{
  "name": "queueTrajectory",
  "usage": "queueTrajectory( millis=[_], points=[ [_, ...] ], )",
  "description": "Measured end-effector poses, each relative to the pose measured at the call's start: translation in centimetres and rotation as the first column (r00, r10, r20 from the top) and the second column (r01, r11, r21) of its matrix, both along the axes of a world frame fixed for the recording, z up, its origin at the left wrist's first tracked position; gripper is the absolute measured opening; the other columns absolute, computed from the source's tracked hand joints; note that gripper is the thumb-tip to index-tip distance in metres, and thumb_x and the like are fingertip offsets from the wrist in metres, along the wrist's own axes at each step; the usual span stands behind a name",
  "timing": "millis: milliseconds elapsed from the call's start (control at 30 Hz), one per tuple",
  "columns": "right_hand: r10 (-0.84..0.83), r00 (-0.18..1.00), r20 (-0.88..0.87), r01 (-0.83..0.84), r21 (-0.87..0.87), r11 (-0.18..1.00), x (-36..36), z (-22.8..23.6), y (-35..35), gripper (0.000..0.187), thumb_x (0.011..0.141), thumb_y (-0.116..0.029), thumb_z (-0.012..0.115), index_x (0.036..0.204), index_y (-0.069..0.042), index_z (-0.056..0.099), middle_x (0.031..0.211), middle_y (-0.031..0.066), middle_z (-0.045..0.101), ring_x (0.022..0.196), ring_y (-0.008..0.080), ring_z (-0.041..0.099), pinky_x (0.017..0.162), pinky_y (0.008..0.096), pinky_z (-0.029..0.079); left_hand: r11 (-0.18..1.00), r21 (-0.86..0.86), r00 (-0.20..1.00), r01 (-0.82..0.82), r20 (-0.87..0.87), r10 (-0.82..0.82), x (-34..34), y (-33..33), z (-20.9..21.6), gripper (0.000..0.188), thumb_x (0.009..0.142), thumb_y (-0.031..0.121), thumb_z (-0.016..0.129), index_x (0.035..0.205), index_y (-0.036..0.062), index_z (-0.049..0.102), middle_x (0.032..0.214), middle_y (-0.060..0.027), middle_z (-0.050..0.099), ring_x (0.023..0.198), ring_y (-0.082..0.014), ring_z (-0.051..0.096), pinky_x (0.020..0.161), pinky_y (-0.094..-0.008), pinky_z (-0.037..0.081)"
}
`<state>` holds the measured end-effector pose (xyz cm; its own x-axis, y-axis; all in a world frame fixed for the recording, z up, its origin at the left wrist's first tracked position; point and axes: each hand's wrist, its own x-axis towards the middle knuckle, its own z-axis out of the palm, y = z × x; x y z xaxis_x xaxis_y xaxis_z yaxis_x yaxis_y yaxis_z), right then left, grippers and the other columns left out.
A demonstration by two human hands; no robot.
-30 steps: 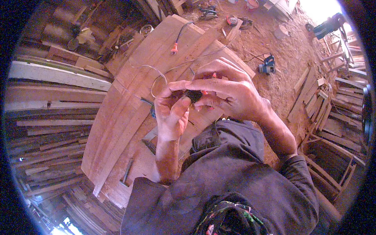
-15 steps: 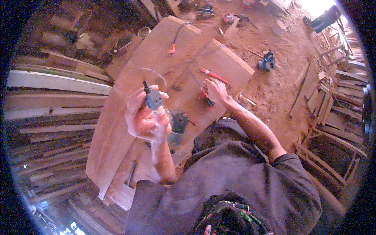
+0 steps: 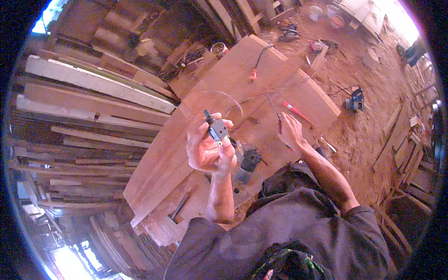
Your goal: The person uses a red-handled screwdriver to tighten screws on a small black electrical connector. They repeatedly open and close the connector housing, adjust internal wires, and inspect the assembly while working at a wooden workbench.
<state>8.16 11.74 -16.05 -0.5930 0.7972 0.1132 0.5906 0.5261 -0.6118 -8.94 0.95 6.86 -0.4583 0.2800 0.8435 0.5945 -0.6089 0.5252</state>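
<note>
My left hand (image 3: 210,149) is raised above the wooden boards, its fingers closed around a small grey boxy switch (image 3: 218,130) with a black stem at the top. To the right, my right hand (image 3: 291,130) is down at the boards, fingers curled over a screwdriver. The thin screwdriver shaft (image 3: 273,105) points away from me, and the hand hides most of its handle. Beside that hand lies a slim red tool (image 3: 297,112). A dark power-tool body (image 3: 251,159) sits on the boards between my forearms. A cable with an orange plug (image 3: 253,75) lies farther off.
Wide wooden boards (image 3: 163,168) form the work surface, with a hammer (image 3: 179,207) near my left side. A blue power tool (image 3: 355,100) rests on the dusty ground at right. Stacked planks (image 3: 93,114) fill the left. Buckets (image 3: 316,13) stand far back.
The view has shifted, so the scene appears farther right and lower. My right hand has moved over the screwdriver handle and covers it. My left hand still holds the switch up.
</note>
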Motion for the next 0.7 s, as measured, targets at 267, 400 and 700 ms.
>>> queueTrajectory(
  millis=[267, 400, 700],
  points=[
    [0.122, 0.885, -0.45, -0.143, -0.014, 0.99, 1.8, 16.1, -1.2, 0.032, 0.087, -0.003, 0.057, 0.119, -0.004, 0.058, 0.094, 0.0192, 0.063, 0.082, 0.0382, 0.063, 0.078, 0.0449, 0.05, 0.995, 0.046, 0.995, -0.093, -0.024, 0.094, -0.1, 1.5, -0.4, 0.041, 0.087, 0.015, 0.066, 0.122, 0.0005, 0.052, 0.112, -0.0222, 0.061, 0.092, -0.0338, 0.066, 0.064, -0.0367, 0.06],
    [0.057, 0.97, -0.238, -0.075, -0.068, 0.995, 1.4, 4.6, -0.4, 0.022, 0.087, -0.007, 0.058, 0.109, -0.005, 0.062, 0.094, 0.0183, 0.062, 0.086, 0.0407, 0.062, 0.077, 0.048, 0.051, 0.995, -0.015, 0.993, -0.101, 0.065, 0.101, 0.7, 0.9, -0.7, 0.041, 0.087, 0.014, 0.063, 0.123, 0.0, 0.049, 0.111, -0.024, 0.061, 0.091, -0.0338, 0.065, 0.068, -0.0366, 0.059],
    [0.189, 0.966, 0.177, -0.179, -0.073, 0.981, 0.8, -5.3, -3.4, 0.025, 0.084, -0.015, 0.06, 0.107, -0.005, 0.064, 0.096, 0.0165, 0.064, 0.093, 0.037, 0.063, 0.076, 0.047, 0.053, 0.993, -0.088, 0.996, -0.073, 0.048, 0.078, 1.7, 1.0, -1.3, 0.041, 0.086, 0.012, 0.061, 0.122, -0.0021, 0.048, 0.107, -0.0257, 0.062, 0.09, -0.0334, 0.065, 0.069, -0.0371, 0.059]
  ],
)
